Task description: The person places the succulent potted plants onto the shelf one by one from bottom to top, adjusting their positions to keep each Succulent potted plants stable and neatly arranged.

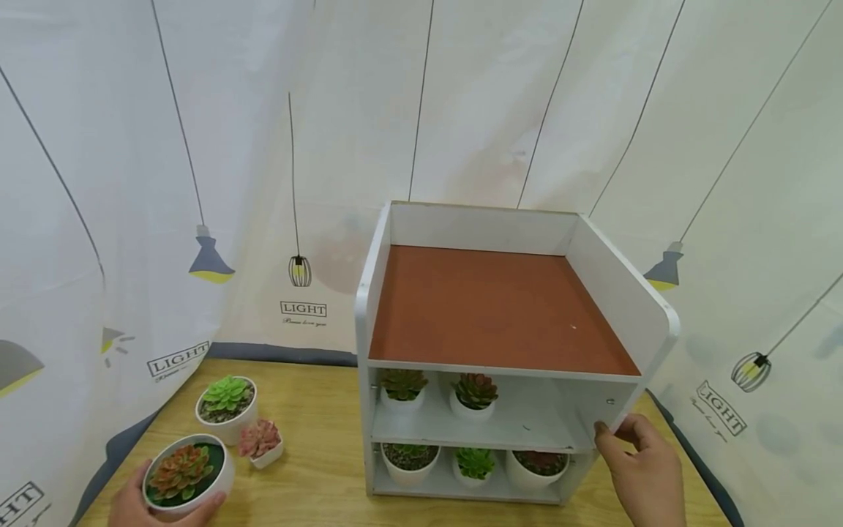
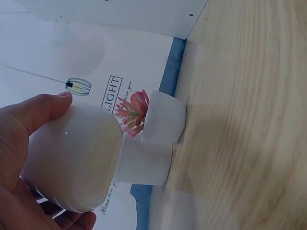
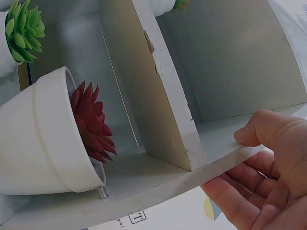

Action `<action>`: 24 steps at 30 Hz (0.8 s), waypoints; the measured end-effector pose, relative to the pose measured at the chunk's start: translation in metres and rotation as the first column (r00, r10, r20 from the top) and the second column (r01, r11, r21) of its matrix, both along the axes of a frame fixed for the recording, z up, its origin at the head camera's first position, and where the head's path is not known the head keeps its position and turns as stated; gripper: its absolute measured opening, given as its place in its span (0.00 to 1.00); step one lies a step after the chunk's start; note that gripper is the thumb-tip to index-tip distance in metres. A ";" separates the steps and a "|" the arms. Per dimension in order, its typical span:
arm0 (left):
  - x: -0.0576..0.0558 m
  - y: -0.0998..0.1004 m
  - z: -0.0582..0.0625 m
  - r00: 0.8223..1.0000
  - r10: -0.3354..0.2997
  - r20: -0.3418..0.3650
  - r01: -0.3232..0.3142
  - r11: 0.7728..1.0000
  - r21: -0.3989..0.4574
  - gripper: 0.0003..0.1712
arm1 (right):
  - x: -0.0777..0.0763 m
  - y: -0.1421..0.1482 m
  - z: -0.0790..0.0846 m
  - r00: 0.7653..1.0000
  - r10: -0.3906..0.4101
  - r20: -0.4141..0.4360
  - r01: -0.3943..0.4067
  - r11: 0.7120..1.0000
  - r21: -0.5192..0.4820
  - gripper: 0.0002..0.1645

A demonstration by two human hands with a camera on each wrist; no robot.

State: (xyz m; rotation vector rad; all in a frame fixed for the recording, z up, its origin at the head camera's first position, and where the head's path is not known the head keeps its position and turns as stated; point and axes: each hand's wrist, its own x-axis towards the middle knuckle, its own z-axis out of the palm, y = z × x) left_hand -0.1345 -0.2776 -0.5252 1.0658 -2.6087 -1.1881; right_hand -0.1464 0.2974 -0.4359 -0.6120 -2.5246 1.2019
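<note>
In my left hand [image 1: 165, 505] I hold a round white pot with an orange-green succulent [image 1: 181, 472], thumb and fingers around its sides. The left wrist view shows this white pot [image 2: 76, 153] raised above the wooden table [image 2: 240, 143]. My right hand [image 1: 645, 465] grips the front edge of the right side wall of a white shelf unit [image 1: 470, 369], thumb inside and fingers outside. Close by on the lower shelf, a large white pot [image 3: 38, 139] holds a dark red succulent [image 3: 93, 124].
Left of the unit stand a pot with a bright green succulent [image 1: 227, 399] and a small pink succulent [image 1: 260, 439]. Two potted plants [image 1: 474, 395] occupy the middle shelf; three pots [image 1: 474, 465] line the bottom one. A printed curtain [image 1: 316, 183] hangs behind.
</note>
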 end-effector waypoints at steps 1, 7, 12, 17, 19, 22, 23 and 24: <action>0.000 0.002 0.001 1.000 -0.007 0.008 0.007 1.000 -0.003 0.83 | 0.000 0.000 0.000 1.000 0.001 0.001 -0.001 1.000 -0.001 0.19; 0.002 0.012 0.009 1.000 -0.025 -0.015 0.025 1.000 -0.005 0.83 | 0.000 0.001 -0.001 1.000 0.003 0.005 -0.003 1.000 -0.002 0.19; 0.001 0.024 0.020 0.996 -0.056 -0.065 0.056 0.998 -0.008 0.81 | 0.000 0.001 0.000 1.000 0.001 -0.002 -0.001 1.000 0.001 0.19; 0.001 0.034 0.027 0.989 -0.117 -0.092 0.117 0.993 -0.008 0.81 | 0.000 0.000 0.001 1.000 0.004 -0.003 -0.004 1.000 0.005 0.19; 0.000 0.037 0.029 0.983 -0.146 -0.107 0.146 0.989 -0.006 0.81 | 0.000 0.000 0.001 1.000 0.004 0.000 -0.004 1.000 0.005 0.19; -0.001 0.041 0.034 0.972 -0.196 -0.128 0.198 0.980 0.005 0.81 | 0.000 0.001 0.001 1.000 0.005 0.009 -0.005 1.000 -0.004 0.20; -0.001 0.043 0.035 0.969 -0.211 -0.132 0.214 0.977 0.009 0.81 | 0.000 0.001 0.001 1.000 0.005 0.011 -0.005 1.000 -0.007 0.20; -0.001 0.045 0.038 0.965 -0.225 -0.135 0.229 0.973 0.015 0.81 | 0.000 0.001 0.001 1.000 0.005 0.012 -0.005 1.000 -0.009 0.20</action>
